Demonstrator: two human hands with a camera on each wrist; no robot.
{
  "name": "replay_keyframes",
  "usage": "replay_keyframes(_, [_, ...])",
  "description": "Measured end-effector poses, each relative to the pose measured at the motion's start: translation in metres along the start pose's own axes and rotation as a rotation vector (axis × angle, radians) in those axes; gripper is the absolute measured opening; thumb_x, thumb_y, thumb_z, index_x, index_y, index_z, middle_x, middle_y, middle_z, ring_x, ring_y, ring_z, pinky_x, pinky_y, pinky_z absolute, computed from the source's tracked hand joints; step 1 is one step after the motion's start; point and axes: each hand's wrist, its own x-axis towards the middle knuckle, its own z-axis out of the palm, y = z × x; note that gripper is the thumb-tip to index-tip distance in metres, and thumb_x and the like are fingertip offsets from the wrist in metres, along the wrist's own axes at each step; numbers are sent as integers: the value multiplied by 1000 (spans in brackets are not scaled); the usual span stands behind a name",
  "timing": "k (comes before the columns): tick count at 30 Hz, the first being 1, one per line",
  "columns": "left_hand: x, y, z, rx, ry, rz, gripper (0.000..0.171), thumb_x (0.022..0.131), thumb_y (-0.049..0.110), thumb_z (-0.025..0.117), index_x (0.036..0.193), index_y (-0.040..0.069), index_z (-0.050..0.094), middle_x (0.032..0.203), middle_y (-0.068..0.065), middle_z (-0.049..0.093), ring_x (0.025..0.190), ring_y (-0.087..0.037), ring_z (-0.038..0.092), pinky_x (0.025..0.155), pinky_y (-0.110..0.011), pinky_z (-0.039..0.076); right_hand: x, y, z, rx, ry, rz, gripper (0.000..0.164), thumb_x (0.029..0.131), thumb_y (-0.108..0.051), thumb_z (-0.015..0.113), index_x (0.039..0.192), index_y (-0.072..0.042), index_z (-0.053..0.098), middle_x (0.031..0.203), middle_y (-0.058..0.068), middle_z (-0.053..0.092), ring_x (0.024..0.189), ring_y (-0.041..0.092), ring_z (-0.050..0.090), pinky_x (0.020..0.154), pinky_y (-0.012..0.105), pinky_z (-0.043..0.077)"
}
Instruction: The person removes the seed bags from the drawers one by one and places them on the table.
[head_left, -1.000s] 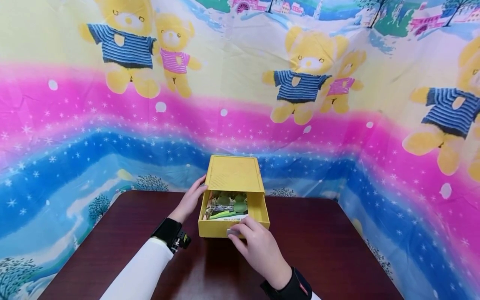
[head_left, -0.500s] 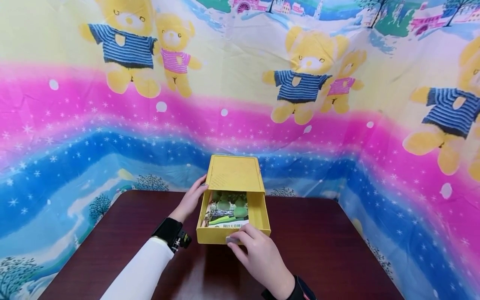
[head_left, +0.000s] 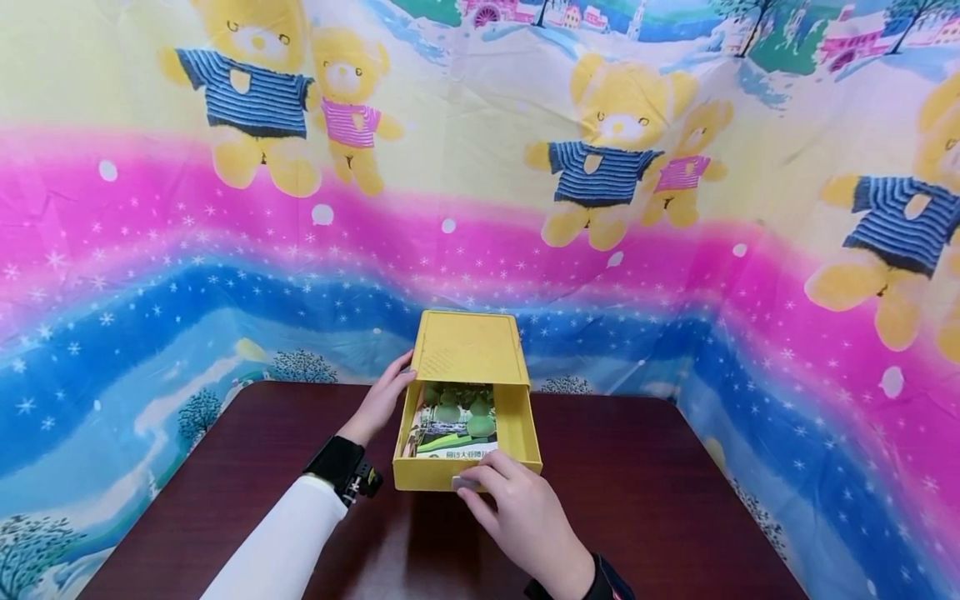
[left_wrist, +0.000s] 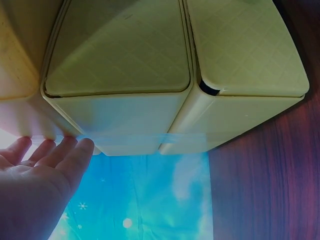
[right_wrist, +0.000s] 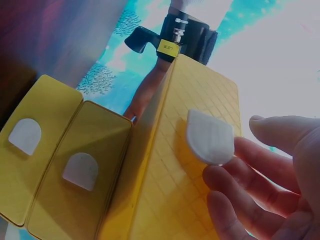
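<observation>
A yellow drawer cabinet (head_left: 468,346) stands on the table with its top drawer (head_left: 422,477) pulled well out. Inside that drawer lies a booklet (head_left: 450,443) with a green fruit picture and printed characters on it. My left hand (head_left: 380,408) rests along the cabinet's left side, its fingers straight in the left wrist view. At the drawer front, my right hand (head_left: 521,512) has its fingers hooked at the edge of the white drawer knob (right_wrist: 210,137). The right thumb stands apart from the knob in the right wrist view.
Two lower drawers, a middle drawer (right_wrist: 92,130) and a bottom drawer (right_wrist: 42,100), are pushed in, each with a white knob. The dark red table (head_left: 660,492) extends around the cabinet. Behind it hangs a printed teddy-bear curtain (head_left: 465,142).
The top drawer has slid farther out toward me along with my right hand, mostly in the first half second. More of the booklet shows. My left hand stays on the cabinet's side.
</observation>
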Motion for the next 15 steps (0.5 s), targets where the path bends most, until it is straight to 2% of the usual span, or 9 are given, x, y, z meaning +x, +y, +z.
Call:
replay_keyframes(5, [-1,-1,0,2,5,8,62,113,32,35,166,14,7,171,-16,2,156,-39,8,124,-60,8,6,0,-14,-1,-37,1,9,89,-24,81,95,-23,74,91,-13,63,72,-1,60,64,10,46])
replay_keyframes(8, [-2,-2,2,14,16,22,62,112,37,35,166,17,9,171,-14,4,156,-38,11,124,-60,10,14,4,-27,-8,-27,-25,8,89,-23,81,93,-23,74,89,-13,64,73,-2,61,65,12,48])
replay_keyframes(11, [-3,-1,3,13,20,40,64,112,39,36,165,16,10,171,-15,6,156,-39,11,124,-60,10,24,13,-40,19,-12,-49,9,88,-19,82,91,-20,74,85,-11,64,74,-1,61,66,13,51])
replay_keyframes(15, [-3,-3,4,14,34,48,65,111,40,37,165,15,12,171,-15,7,156,-39,12,124,-60,11,41,29,-56,74,-36,-18,7,88,-16,82,89,-18,75,83,-11,63,74,0,59,67,16,52])
